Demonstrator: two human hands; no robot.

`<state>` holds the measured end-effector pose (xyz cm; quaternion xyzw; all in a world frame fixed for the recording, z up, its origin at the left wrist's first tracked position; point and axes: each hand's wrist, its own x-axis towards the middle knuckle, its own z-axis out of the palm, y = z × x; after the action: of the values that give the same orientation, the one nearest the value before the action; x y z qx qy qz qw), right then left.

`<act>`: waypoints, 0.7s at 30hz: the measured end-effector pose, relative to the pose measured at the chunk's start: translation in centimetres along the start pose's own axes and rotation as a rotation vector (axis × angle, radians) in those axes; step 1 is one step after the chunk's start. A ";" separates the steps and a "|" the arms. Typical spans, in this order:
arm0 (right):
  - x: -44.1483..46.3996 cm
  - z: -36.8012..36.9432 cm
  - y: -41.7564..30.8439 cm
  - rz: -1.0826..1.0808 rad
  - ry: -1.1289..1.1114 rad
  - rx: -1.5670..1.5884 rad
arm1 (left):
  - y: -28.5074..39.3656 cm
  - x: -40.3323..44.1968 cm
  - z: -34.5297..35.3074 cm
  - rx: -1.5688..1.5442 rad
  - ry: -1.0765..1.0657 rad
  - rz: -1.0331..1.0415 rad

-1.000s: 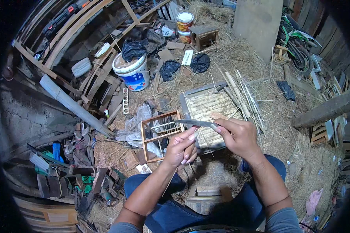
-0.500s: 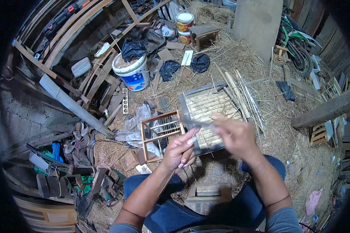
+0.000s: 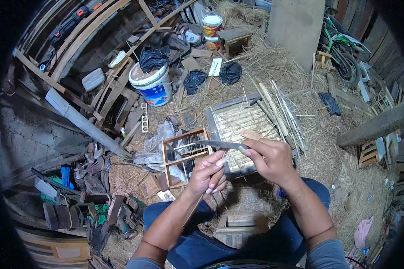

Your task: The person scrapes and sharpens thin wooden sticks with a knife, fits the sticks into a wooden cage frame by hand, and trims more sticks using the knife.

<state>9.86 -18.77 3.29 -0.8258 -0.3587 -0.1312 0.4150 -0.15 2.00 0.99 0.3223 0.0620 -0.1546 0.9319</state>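
Observation:
A knife (image 3: 221,144) is gripped in my right hand (image 3: 274,160), its curved blade pointing left. My left hand (image 3: 206,175) is closed on a thin wooden stick (image 3: 192,210) that runs down along my forearm. The blade lies just above my left fingertips, at the stick's upper end; whether it touches the stick I cannot tell. Just beyond my left hand stands a small wooden frame (image 3: 165,163) with thin rods across it. Behind my right hand lies a slatted panel (image 3: 229,119) with a dark border and loose straw on it.
Long split sticks (image 3: 274,105) rest on the panel's right side. A white bucket (image 3: 152,87) stands farther left, near black plastic bags (image 3: 231,72). A wooden stool (image 3: 235,36) and a motorbike (image 3: 345,54) are at the back. A thick post (image 3: 375,125) juts in from the right.
My right hand, blurred before, is now sharp, and the knife blade shows clearly, extended left over my left fingertips. My left hand has barely moved.

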 end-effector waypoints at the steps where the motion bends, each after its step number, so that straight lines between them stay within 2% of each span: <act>1: -0.1 0.0 0.2 -0.002 0.002 0.009 | 0.1 -0.1 0.0 0.002 -0.001 -0.011; 9: -0.3 0.0 0.9 0.020 -0.001 0.012 | -0.1 -0.1 -0.4 -0.018 0.010 -0.013; 12: -0.1 -0.4 1.2 0.090 -0.052 0.060 | 0.0 -0.2 -0.5 -0.068 0.014 -0.003; 15: 0.1 -0.9 2.2 0.202 -0.033 -0.061 | 0.1 -0.9 -0.6 0.004 -0.043 0.027; 18: -0.6 0.1 1.6 0.081 -0.027 -0.021 | 0.1 -1.0 -0.8 0.008 -0.028 0.034; 19: -0.6 -0.2 0.6 0.006 -0.094 -0.064 | 0.1 -0.9 -1.1 0.009 -0.017 0.014; 21: -0.5 0.1 0.8 0.036 -0.062 -0.032 | 0.2 -1.1 -1.0 0.011 0.001 -0.013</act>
<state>10.09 -19.27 2.53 -0.8423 -0.3542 -0.1034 0.3928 -1.15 3.01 0.53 0.3269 0.0635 -0.1611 0.9291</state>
